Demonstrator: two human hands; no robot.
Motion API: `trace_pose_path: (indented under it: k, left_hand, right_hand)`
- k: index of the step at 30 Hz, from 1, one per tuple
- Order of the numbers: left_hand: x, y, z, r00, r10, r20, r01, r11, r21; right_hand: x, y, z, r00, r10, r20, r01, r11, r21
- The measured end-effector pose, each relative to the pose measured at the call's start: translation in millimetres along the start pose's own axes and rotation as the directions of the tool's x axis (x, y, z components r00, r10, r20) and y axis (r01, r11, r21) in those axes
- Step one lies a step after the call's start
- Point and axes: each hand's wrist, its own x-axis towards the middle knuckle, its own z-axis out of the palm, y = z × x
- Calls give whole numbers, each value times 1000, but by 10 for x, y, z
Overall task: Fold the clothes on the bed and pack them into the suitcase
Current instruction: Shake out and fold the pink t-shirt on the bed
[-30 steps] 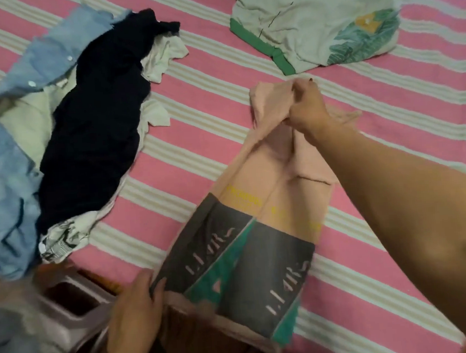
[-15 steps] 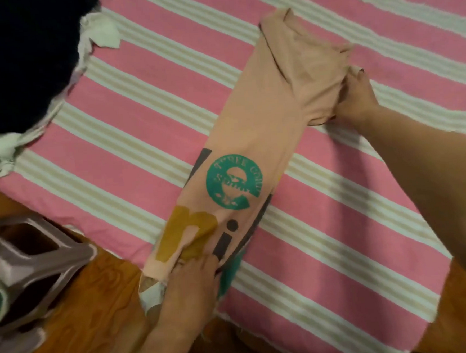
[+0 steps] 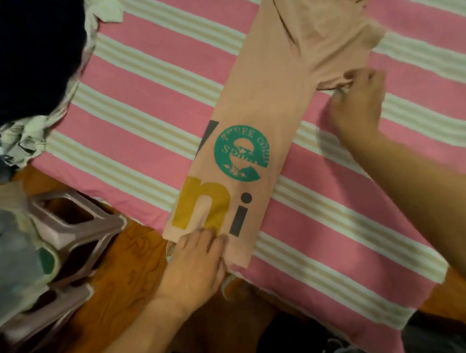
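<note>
We see peach cotton T-shirt [image 3: 264, 91], folded long, print "n i". Left hand [image 3: 196, 264] presses hem flat; right hand [image 3: 358, 98] pinches sleeve edge.

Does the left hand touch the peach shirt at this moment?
Touching. The head view shows the left hand with its fingers lying on the near end of the peach shirt, just below the yellow letter, pressing it to the bed.
</note>
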Motion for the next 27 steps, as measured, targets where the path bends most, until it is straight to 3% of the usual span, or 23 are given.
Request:
trace_pose_path:
  k: [1, 3, 5, 7, 12, 18, 21, 24, 27]
  left_hand:
    - [-36, -196, -6, 1000, 7, -10, -6, 998, 56]
    - [-56, -606, -7, 1000, 12, 14, -14, 988, 155]
    - [2, -945, -5, 997, 51, 60, -62, 980, 187]
    - [91, -1159, -33, 988, 120, 98, -135, 978, 158]
    - [139, -1325, -202, 964, 265, 39, -267, 962, 60]
    - [-194, -1410, -352, 985, 133, -109, -143, 986, -81]
    - [-246, -1457, -252, 1000, 24, -20, -25, 998, -52]
    - [-133, -1492, -117, 994, 13, 104, -14, 1000, 1]
    - [20, -1484, -108, 937, -46, 345, -33, 975, 221]
  right_hand:
    - [-362, -1, 61, 999, 1, 50, -5, 998, 64]
    - [-1140, 36, 228, 959, 138, 248, -178, 973, 146]
    - [-1912, 26, 365, 851, 284, 443, -381, 913, 147]
    - [-2491, -38, 507, 756, 394, 522, -523, 844, 120]
    - [-2928, -272, 748, 678, 586, 443, -727, 623, 288]
    - [-3238, -553, 878, 669, 649, 363, -742, 618, 262]
    - [-3285, -604, 967, 647, 701, 300, -762, 614, 208]
    - [-3268, -586, 1077, 626, 738, 251, -780, 595, 196]
    - [-3273, -574, 1063, 667, 697, 264, -739, 665, 108]
